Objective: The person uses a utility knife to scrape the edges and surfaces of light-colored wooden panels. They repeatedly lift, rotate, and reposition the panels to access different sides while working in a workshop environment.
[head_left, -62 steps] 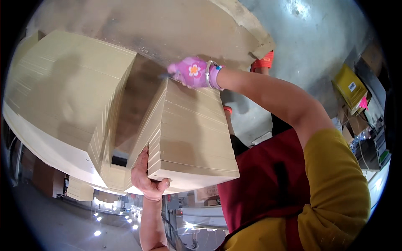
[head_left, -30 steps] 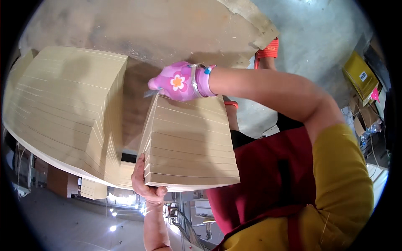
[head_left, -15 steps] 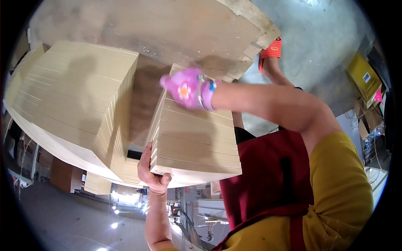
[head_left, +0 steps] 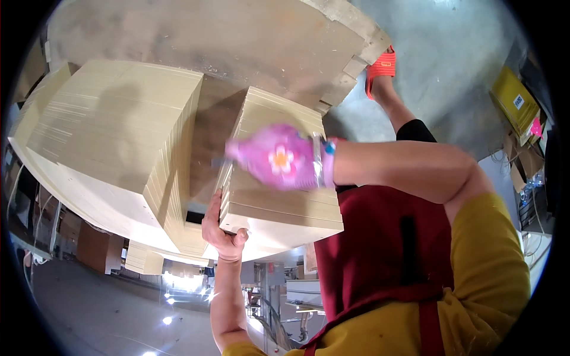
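A stack of pale cream boards (head_left: 279, 204) stands on edge in front of me, tightly packed. My left hand (head_left: 221, 231) is bare and closed around the lower left corner of the nearest board, fingers along the side and thumb on its face. My right hand (head_left: 276, 157), in a pink glove with a white flower, is over the boards' upper edges, near the left side of the stack. Motion smears its fingers; a faint greyish blur by the fingertips is too unclear to name. Whether the glove touches the boards cannot be told.
To the left stands a larger stack of similar cream boards (head_left: 110, 118), with a brown gap (head_left: 205, 136) between the stacks. Brown sheeting (head_left: 214, 35) covers the floor ahead. A red slipper (head_left: 381, 71) is on my foot; a yellow package (head_left: 515, 104) lies at far right.
My gloved right hand has moved nearer to me and slightly right along the stack. My left hand keeps its hold on the corner; the whole view has shifted slightly.
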Demonstrator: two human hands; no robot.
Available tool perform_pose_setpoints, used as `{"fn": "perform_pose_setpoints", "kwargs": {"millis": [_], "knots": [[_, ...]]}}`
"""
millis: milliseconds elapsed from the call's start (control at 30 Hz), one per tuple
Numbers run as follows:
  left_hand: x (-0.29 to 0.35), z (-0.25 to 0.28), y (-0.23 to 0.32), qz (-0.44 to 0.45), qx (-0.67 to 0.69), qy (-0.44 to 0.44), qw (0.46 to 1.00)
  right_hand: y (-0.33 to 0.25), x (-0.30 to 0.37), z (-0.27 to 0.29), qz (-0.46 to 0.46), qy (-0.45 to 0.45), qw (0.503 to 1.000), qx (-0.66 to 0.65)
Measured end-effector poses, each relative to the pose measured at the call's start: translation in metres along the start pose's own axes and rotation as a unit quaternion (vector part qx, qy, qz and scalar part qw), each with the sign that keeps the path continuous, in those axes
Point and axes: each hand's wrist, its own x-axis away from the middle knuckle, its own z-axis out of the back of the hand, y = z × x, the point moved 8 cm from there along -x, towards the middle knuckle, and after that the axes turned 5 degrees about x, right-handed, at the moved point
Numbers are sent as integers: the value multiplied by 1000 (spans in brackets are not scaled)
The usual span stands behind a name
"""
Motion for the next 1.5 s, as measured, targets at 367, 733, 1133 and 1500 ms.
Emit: {"fn": "perform_pose_setpoints", "kwargs": {"millis": [367,733,1133,1500], "knots": [[-3,-1,10,-21,-7,-4,1000,11,10,-16,-68,-3,991,115],[-7,-1,4,-21,53,-22,998,24,86,-10,-97,229,805,-539],[-47,2,45,129,192,-89,969,27,207,-96,-277,325,604,-673],[-41,0,52,113,129,-48,984,30,205,-93,-272,328,610,-668]]}}
